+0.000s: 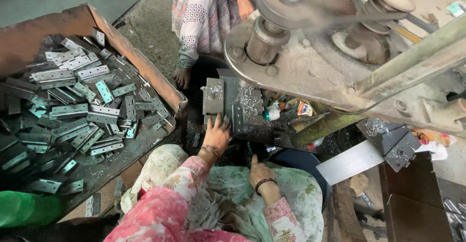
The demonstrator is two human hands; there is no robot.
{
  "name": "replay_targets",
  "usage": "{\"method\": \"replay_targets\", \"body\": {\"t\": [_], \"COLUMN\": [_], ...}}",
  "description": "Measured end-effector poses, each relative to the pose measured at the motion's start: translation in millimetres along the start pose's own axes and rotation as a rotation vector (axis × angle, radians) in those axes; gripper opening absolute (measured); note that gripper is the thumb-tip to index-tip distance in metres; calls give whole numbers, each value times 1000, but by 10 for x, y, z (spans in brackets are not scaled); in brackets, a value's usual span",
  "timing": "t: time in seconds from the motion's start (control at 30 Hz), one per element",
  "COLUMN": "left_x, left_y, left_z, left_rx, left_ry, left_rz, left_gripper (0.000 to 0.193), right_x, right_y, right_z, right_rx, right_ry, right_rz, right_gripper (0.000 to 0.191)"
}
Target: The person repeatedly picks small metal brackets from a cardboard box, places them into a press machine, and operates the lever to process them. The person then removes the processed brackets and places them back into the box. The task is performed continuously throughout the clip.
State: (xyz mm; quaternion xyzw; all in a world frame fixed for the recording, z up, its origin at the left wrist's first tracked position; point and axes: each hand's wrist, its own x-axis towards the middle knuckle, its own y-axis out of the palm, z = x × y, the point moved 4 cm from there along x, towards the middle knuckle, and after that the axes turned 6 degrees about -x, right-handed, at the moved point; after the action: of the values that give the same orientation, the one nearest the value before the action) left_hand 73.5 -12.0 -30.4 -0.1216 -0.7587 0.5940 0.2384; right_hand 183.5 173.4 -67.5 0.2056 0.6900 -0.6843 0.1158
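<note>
I saw the left hand point(216, 134) reaching up to the grey steel press bed point(232, 101), its fingertips touching the front edge among bright metal shavings. The right hand point(258, 170), a dark beaded bracelet at the wrist, rested on the green floral cloth point(291, 186) over the lap, fingers loosely curled and holding nothing. To the left stood a rusty brown metal tray point(141, 60) heaped with flat grey perforated hinge plates point(77, 106). Another person's patterned garment point(196, 14) stood beyond the machine.
</note>
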Motion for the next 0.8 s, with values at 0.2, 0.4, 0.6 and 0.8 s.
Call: {"method": "replay_targets", "body": {"t": [0.2,0.4,0.6,0.8], "left_x": [-269,-158,68,336], "left_y": [43,-479,-110,-221], "left_z": [-99,-20,236,309], "left_rx": [109,-232,-1218,-1168], "left_ry": [149,-7,-647,-402], "left_rz": [-174,-523,-429,-357], "left_gripper": [32,31,23,35], "right_x": [-15,186,496,627], "right_y": [-18,-331,-815,-1120], "right_z": [-18,-18,-2,89], "right_rx": [18,135,1053,1395], "right_ry": [3,-102,-163,-219], "right_rz": [17,-244,-491,-655], "right_gripper": [74,55,44,29]}}
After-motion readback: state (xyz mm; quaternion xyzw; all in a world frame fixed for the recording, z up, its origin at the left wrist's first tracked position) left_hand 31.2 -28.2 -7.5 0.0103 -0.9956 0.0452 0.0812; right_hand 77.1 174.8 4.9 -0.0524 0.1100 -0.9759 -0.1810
